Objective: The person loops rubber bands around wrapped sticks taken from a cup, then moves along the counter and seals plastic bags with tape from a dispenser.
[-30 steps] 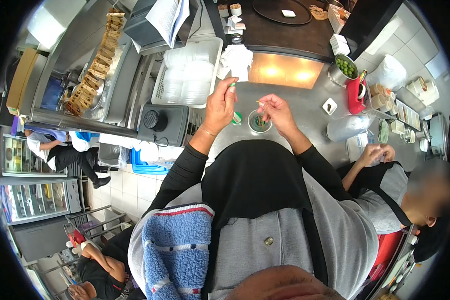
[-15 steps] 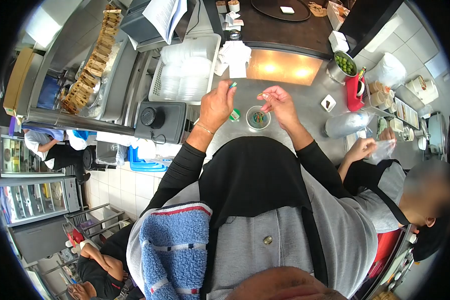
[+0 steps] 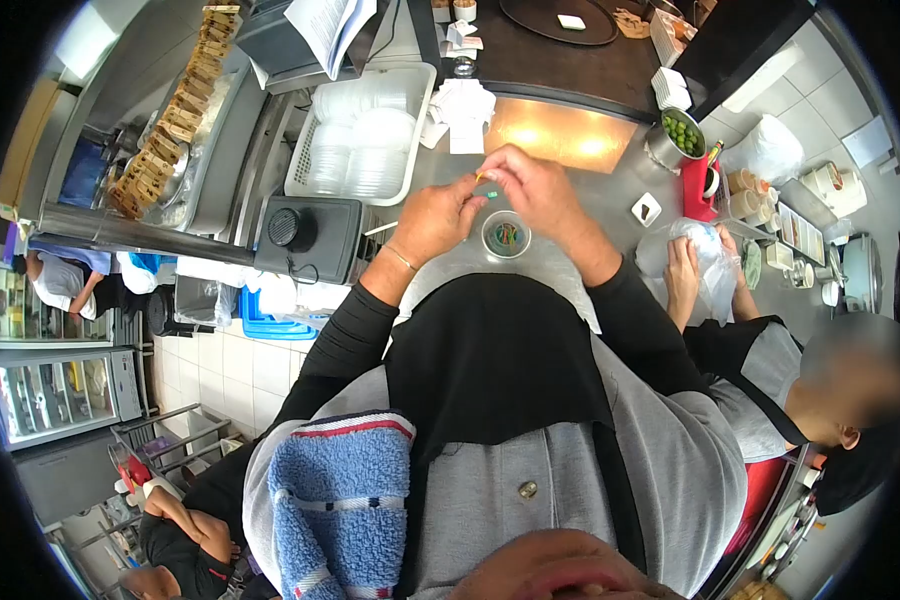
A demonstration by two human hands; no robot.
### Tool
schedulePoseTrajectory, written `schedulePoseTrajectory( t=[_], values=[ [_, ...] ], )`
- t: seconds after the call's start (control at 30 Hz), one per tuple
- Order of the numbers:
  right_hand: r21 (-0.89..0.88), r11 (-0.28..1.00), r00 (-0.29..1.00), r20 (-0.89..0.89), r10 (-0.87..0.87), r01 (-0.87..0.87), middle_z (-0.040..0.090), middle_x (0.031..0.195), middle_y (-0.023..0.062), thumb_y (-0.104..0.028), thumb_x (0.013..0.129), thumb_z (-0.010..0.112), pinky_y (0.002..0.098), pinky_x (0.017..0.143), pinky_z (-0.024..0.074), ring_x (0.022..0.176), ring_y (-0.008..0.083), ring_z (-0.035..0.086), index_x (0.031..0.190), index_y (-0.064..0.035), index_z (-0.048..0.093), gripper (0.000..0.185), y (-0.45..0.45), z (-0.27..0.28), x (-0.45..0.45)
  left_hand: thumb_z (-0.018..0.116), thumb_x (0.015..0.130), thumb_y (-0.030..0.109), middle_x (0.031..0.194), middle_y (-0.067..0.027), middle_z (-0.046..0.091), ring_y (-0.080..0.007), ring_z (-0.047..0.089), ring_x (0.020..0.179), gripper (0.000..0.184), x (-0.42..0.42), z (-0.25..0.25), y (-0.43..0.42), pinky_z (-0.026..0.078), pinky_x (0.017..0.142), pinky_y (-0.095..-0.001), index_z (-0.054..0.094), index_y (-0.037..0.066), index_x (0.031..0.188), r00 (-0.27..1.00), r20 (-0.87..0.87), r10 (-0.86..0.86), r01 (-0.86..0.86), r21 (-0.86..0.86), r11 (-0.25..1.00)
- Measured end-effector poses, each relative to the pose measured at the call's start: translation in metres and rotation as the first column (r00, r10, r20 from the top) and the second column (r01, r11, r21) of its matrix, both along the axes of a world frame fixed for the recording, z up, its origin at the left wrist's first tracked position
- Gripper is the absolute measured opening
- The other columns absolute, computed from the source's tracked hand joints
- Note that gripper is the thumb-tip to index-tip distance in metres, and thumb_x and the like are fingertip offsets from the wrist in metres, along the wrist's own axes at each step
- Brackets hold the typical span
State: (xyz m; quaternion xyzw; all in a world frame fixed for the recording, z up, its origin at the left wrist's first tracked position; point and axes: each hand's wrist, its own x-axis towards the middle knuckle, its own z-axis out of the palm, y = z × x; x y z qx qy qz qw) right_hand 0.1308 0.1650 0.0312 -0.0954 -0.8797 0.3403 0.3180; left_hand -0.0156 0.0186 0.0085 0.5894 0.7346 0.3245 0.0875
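Note:
My left hand [image 3: 440,222] is closed over the steel counter, with a small green thing [image 3: 491,195] showing at its fingers. My right hand [image 3: 538,192] meets it, thumb and index finger pinching a thin yellow-orange piece, possibly a rubber band [image 3: 480,176]. Both sets of fingertips are close together, so which one holds what is partly hidden. Just below them stands a small round tub [image 3: 506,235] containing thin coloured strands that look like rubber bands.
A white basket of clear plastic lids [image 3: 360,140] stands at the back left, beside a dark grey machine [image 3: 310,240]. White napkins [image 3: 465,110] and a pot of limes [image 3: 675,140] are at the back. A co-worker's hands [image 3: 682,270] handle a clear plastic bag at right.
My hands have come together, the right moving left to the left hand's fingertips. The green-topped thing beside the tub no longer shows there. The co-worker's hands have moved left onto the plastic bag.

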Motion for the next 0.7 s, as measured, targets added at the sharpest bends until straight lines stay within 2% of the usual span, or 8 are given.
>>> schedulePoseTrajectory(
  t=[0.07, 0.17, 0.3, 0.43, 0.47, 0.53, 0.63, 0.7],
  values=[
    [0.097, 0.993, 0.996, 0.058, -0.071, 0.065, 0.076, 0.098, 0.0096, -0.018, 0.101, 0.065, 0.0446, 0.067, 0.0584, 0.081, 0.0342, 0.074, 0.108, -0.0120, 0.060, 0.010, -0.014, -0.013, -0.002, 0.068, 0.096, 0.023, 0.086, -0.0197, 0.074, -0.0415, 0.071, 0.077, 0.021, 0.000, 0.001, 0.001, 0.057, 0.068, -0.0492, 0.073, 0.009, 0.111, 0.999, -0.024, 0.022, -0.022, 0.001, 1.000],
    [0.160, 0.982, 0.995, -0.014, -0.099, 0.100, 0.077, 0.104, 0.0105, -0.018, 0.102, 0.065, 0.0454, 0.069, 0.0589, 0.084, 0.0340, 0.075, 0.108, -0.0112, 0.059, 0.011, -0.037, -0.038, 0.000, 0.066, 0.097, 0.023, 0.081, -0.0182, 0.073, -0.0408, 0.070, 0.073, 0.027, -0.008, -0.009, -0.002, 0.056, 0.065, -0.0512, 0.074, 0.016, 0.121, 0.991, -0.132, 0.001, 0.005, 0.044, 0.999],
    [0.104, 0.992, 0.998, 0.018, -0.068, 0.065, 0.077, 0.107, 0.0118, -0.018, 0.102, 0.063, 0.0460, 0.071, 0.0596, 0.086, 0.0350, 0.075, 0.109, -0.0098, 0.058, 0.012, -0.037, -0.024, 0.008, 0.064, 0.096, 0.022, 0.082, -0.0207, 0.072, -0.0420, 0.069, 0.073, 0.034, -0.001, -0.011, -0.003, 0.056, 0.066, -0.0520, 0.073, 0.016, 0.129, 0.999, -0.037, 0.020, -0.018, 0.051, 0.999],
    [0.020, 0.993, 0.993, -0.035, -0.116, 0.117, 0.077, 0.105, 0.0113, -0.017, 0.103, 0.063, 0.0461, 0.072, 0.0589, 0.086, 0.0358, 0.074, 0.108, -0.0096, 0.058, 0.010, -0.044, -0.035, 0.002, 0.065, 0.096, 0.021, 0.083, -0.0195, 0.073, -0.0406, 0.071, 0.074, 0.025, -0.001, -0.014, 0.002, 0.057, 0.067, -0.0508, 0.075, 0.013, 0.118, 0.994, -0.103, 0.033, -0.038, -0.054, 0.998],
    [-0.005, 0.991, 0.990, -0.039, -0.134, 0.134, 0.077, 0.103, 0.0109, -0.017, 0.103, 0.063, 0.0461, 0.072, 0.0585, 0.085, 0.0360, 0.074, 0.107, -0.0098, 0.059, 0.010, -0.045, -0.036, 0.001, 0.065, 0.097, 0.021, 0.082, -0.0187, 0.074, -0.0401, 0.071, 0.074, 0.022, -0.002, -0.015, 0.002, 0.057, 0.067, -0.0497, 0.075, 0.012, 0.115, 0.995, -0.092, 0.045, -0.046, -0.014, 0.999],
    [-0.112, 0.994, 0.999, 0.053, -0.013, 0.019, 0.077, 0.099, 0.0103, -0.014, 0.103, 0.063, 0.0409, 0.075, 0.0591, 0.090, 0.0302, 0.076, 0.109, -0.0074, 0.061, 0.009, -0.039, -0.022, 0.008, 0.065, 0.098, 0.021, 0.082, -0.0170, 0.074, -0.0391, 0.072, 0.074, 0.018, -0.004, -0.013, 0.000, 0.058, 0.068, -0.0475, 0.074, 0.009, 0.108, 0.995, -0.069, 0.066, -0.062, 0.064, 0.996],
    [-0.147, 0.989, 0.988, 0.150, 0.035, -0.013, 0.076, 0.094, 0.0085, -0.013, 0.104, 0.062, 0.0356, 0.077, 0.0584, 0.089, 0.0225, 0.077, 0.109, -0.0065, 0.064, 0.008, -0.016, 0.008, 0.021, 0.065, 0.100, 0.022, 0.080, -0.0122, 0.075, -0.0330, 0.073, 0.071, 0.017, -0.013, -0.013, -0.003, 0.058, 0.068, -0.0417, 0.072, 0.007, 0.103, 0.969, 0.248, 0.004, -0.021, 0.062, 0.998],
    [-0.134, 0.991, 0.985, 0.168, 0.029, -0.006, 0.073, 0.088, 0.0059, -0.014, 0.104, 0.062, 0.0318, 0.076, 0.0565, 0.082, 0.0166, 0.073, 0.107, -0.0066, 0.067, 0.010, 0.007, 0.015, 0.024, 0.063, 0.102, 0.022, 0.082, -0.0092, 0.076, -0.0258, 0.073, 0.072, 0.017, -0.016, -0.011, -0.003, 0.057, 0.069, -0.0377, 0.071, 0.007, 0.103, 0.941, 0.334, -0.050, 0.040, 0.035, 0.999]
  ],
)
